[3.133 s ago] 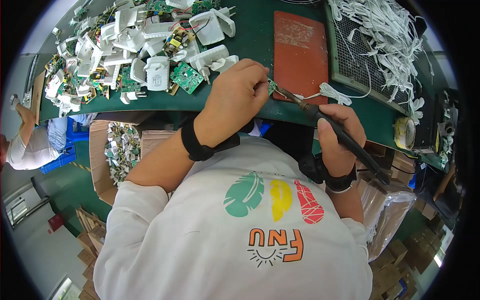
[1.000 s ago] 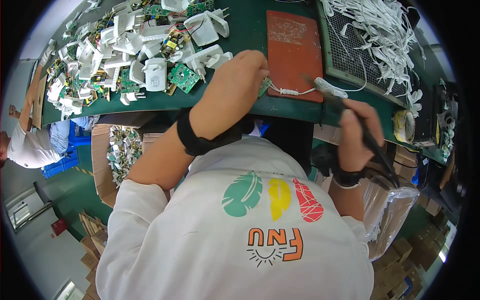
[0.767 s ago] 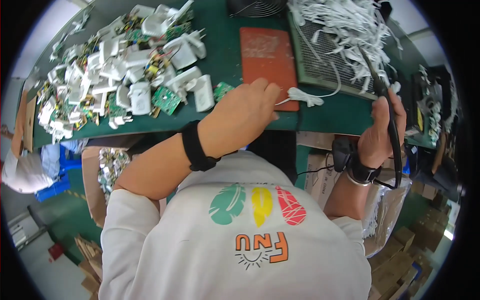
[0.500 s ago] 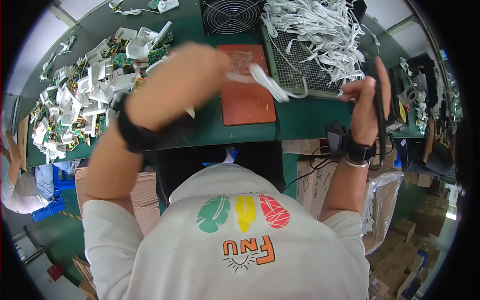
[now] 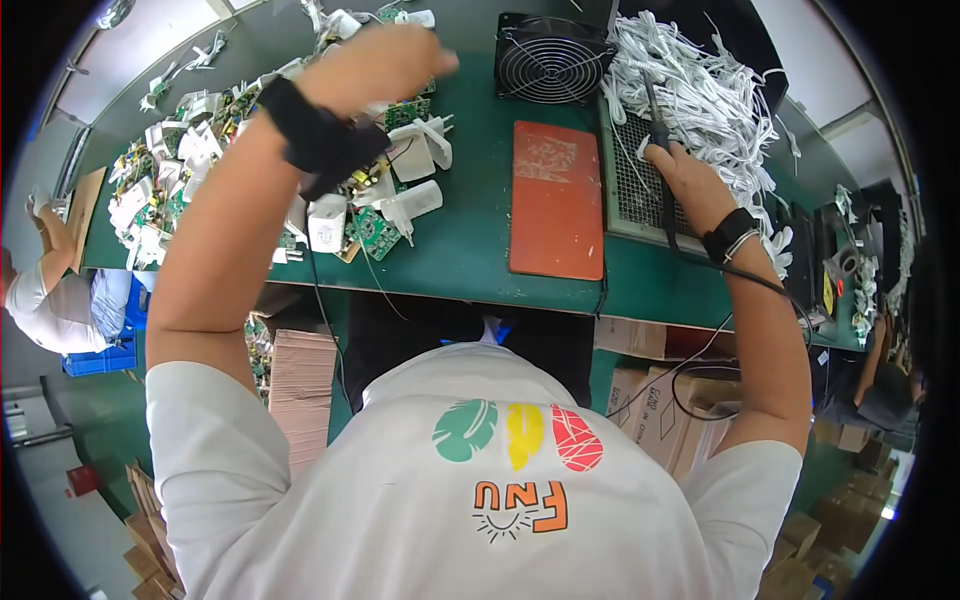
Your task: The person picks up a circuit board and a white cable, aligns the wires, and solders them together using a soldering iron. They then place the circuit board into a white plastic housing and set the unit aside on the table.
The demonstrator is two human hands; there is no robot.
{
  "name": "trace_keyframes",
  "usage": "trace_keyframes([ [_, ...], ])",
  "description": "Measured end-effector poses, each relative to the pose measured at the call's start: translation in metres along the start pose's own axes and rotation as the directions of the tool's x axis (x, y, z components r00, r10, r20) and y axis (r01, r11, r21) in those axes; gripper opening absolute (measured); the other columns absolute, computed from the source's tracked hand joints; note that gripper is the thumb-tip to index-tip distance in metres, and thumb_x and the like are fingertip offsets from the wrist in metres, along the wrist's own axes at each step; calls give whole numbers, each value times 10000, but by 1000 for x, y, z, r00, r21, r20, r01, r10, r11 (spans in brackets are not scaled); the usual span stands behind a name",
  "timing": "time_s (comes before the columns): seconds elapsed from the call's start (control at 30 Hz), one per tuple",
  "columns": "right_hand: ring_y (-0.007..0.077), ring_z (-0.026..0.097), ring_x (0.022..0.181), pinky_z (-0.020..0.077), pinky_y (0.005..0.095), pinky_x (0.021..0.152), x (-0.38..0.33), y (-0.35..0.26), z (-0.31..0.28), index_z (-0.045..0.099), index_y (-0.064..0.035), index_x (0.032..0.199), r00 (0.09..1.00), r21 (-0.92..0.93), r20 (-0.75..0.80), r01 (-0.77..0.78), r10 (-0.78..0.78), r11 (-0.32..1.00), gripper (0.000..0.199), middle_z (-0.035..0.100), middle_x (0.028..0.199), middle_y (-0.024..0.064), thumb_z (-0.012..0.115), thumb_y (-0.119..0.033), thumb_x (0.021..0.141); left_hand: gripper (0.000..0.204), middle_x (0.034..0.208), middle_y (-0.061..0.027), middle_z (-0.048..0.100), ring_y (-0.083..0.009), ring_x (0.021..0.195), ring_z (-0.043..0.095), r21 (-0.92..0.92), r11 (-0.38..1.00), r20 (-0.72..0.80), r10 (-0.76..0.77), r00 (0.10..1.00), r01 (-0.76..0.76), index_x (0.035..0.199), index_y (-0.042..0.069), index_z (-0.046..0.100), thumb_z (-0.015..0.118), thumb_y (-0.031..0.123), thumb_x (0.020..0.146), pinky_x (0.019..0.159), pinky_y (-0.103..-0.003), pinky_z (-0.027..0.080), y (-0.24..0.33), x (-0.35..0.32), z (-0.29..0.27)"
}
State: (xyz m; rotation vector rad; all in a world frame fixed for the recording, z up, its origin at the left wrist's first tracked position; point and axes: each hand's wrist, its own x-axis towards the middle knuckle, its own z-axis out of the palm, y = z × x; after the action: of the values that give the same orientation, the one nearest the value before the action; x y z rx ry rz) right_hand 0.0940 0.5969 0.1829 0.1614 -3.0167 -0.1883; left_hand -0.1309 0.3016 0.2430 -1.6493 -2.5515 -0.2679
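My left hand (image 5: pixel 385 65), smeared by motion, is over the far part of a heap of green circuit boards and white plug housings (image 5: pixel 200 150). Its fingers are too blurred to show whether they hold anything. In my right hand (image 5: pixel 695 180) is a soldering iron (image 5: pixel 655 115), its thin end pointing away from me and its black cord trailing over my forearm. That hand is above a mesh-topped tray (image 5: pixel 630 185), beside a large tangle of white cables (image 5: pixel 700 90). Between my hands a red mat (image 5: pixel 556 210) lies on the green table.
A black fan (image 5: pixel 553 62) stands at the back, behind the red mat. Cardboard boxes (image 5: pixel 650 410) are under the table to the right. At the far left sits another person (image 5: pixel 60 290) by a blue crate (image 5: pixel 100 350). More parts lie on the right (image 5: pixel 865 290).
My left hand has moved away, over the heap; the bundled white cable beside it no longer shows over the mat. My right hand has swung the iron inward over the tray. The view has shifted.
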Motion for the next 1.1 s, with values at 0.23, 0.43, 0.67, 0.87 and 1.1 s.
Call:
trace_keyframes([
  [0.23,178,564,796,462,277,691,-26,-18,-17,395,-104,1177,968,555,-161,-74,194,828,398,538,875,77,496,58,828,161,723,-199,601,-350,738,610,164,981,186,70,980,-101,701,-17,595,600,139,738,630,-417,491,0,-28,19],
  [0.43,115,538,823,451,248,709,-44,-94,-25,364,-100,1209,864,871,-296,68,408,487,560,554,940,76,583,145,755,102,681,-190,590,-358,710,599,160,970,-224,218,950,-185,715,-21,539,563,78,707,625,-433,486,16,-42,1],
  [0.67,104,551,822,446,227,703,-24,-153,5,354,-71,1219,866,971,-211,133,453,198,528,552,930,88,575,116,778,71,768,-178,592,-344,714,593,-114,979,-267,-192,944,167,760,-2,522,538,64,740,590,-426,480,68,-62,38],
  [0.87,90,556,752,451,211,651,-24,-177,11,351,-53,1218,877,971,-113,-4,467,241,518,554,892,81,585,93,780,155,945,-141,577,-319,733,597,-154,983,-296,-145,944,103,936,37,562,548,93,793,615,-388,487,89,-90,63],
  [1.1,74,537,697,448,203,601,-20,-179,11,357,-49,1206,847,996,-58,16,529,84,493,551,825,70,555,92,777,258,996,-111,541,-306,765,584,-72,983,-29,164,986,-166,1079,58,541,539,103,825,662,-345,487,101,-90,84],
])
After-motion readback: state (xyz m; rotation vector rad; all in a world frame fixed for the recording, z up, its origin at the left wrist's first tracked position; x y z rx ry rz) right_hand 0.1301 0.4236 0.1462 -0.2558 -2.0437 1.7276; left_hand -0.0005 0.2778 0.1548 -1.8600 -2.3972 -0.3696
